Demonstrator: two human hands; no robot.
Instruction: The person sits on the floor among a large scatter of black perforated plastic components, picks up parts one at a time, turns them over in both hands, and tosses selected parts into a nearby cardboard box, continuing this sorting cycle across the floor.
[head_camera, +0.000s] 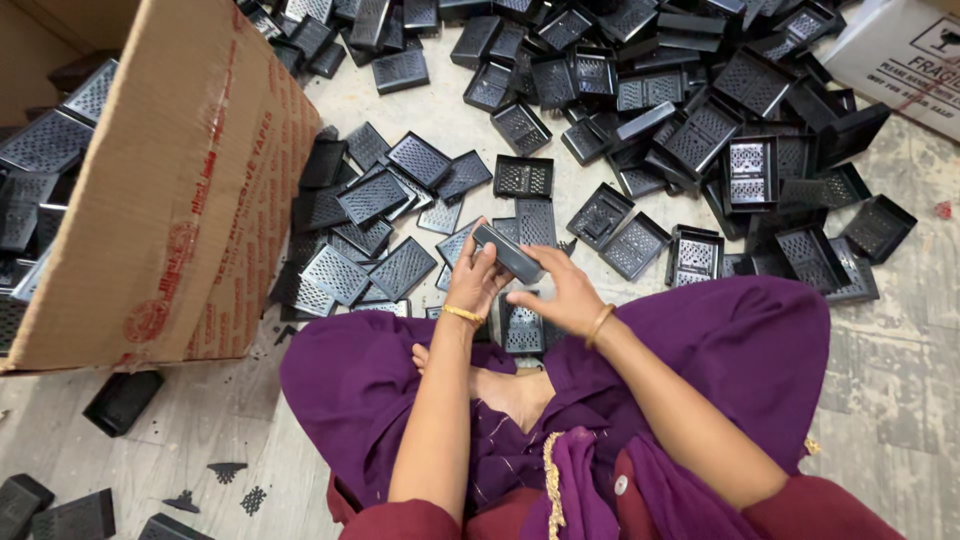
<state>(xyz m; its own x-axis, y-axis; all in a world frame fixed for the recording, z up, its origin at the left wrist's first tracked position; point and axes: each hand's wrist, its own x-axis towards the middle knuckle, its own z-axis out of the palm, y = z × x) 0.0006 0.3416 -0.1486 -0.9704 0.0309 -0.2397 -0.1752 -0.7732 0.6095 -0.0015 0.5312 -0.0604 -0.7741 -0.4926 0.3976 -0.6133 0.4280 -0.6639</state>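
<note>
Above the crossed legs, left hand (478, 278) fingers are wrapping a black perforated plastic tray (507, 252) from below; right hand (560, 295) is gripping its near end. Loose trays (640, 120) are lying scattered on the floor (900, 380) beyond, cardboard box (190, 170) to the left.

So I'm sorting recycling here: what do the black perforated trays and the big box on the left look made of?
The black perforated trays look like moulded plastic, matt with a slight sheen: thin uniform walls, crisp hole grids. The one held between left hand and right hand looks the same. The big box is brown corrugated cardboard, judging by its dull surface and folded flaps.
</note>
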